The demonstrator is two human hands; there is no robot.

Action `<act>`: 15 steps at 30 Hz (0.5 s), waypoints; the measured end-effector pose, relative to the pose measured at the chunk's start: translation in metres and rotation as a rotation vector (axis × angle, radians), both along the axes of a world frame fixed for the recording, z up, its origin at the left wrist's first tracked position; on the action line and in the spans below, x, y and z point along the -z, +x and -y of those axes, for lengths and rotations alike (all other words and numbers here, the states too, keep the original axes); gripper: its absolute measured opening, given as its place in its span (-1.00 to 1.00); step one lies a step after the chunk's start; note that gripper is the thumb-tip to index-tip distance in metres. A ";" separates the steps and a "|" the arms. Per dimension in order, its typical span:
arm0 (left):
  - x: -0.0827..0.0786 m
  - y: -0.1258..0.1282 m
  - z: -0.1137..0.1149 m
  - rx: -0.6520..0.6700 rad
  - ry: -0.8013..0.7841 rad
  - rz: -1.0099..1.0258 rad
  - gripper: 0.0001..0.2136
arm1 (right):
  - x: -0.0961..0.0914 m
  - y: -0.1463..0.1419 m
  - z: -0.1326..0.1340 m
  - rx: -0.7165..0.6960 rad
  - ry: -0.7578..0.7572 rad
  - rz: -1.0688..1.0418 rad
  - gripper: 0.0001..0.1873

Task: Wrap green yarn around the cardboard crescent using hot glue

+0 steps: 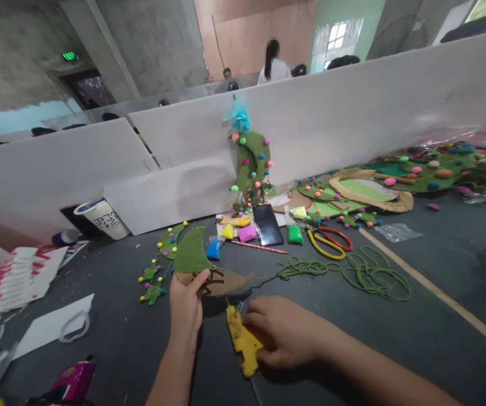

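The left hand point(188, 299) pinches a moon-shaped card point(190, 251) just above the table point(111, 304), near its middle, with the thumb on the bare brown part. Green string covers the top of the card, and the lower part is brown with dark lines, so the step in hand looks like sticking string onto the card. The right hand point(287, 330) curls against the side of a yellow glue gun point(243, 341); whether it grips the gun tightly is hard to tell. The next move seems to call for a steady card and fingers kept away from the gun's tip, which may be hot. Loose green string point(378, 276) lies in loops to the right, near the scissors point(327, 242). Beyond the card are a phone point(267, 225), a striped stick point(260, 247) and small bright packets, one of them blue point(213, 250). A green moon with colored balls point(251, 158) stands by the white board point(331, 101), with a blue bow point(241, 117) on top. A cup point(103, 219) leans at the left. Past the board there are people, one in a white top point(274, 72), a bright window point(338, 36) and a green sign point(70, 56).
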State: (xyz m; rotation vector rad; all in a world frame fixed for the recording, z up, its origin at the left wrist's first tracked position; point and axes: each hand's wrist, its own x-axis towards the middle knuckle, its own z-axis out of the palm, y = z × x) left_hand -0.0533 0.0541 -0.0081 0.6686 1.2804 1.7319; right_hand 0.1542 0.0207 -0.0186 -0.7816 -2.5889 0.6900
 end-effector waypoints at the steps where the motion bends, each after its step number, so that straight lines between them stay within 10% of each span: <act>1: -0.001 0.003 0.002 0.035 -0.014 -0.002 -0.51 | -0.003 0.000 -0.002 0.033 -0.022 -0.049 -0.76; 7: -0.001 0.019 0.015 0.274 -0.071 -0.099 -0.49 | -0.007 -0.003 -0.012 0.517 -0.349 -0.402 -0.74; 15: 0.003 0.025 0.021 0.422 -0.114 -0.145 -0.57 | 0.000 -0.003 -0.017 0.426 -0.664 -0.512 -0.93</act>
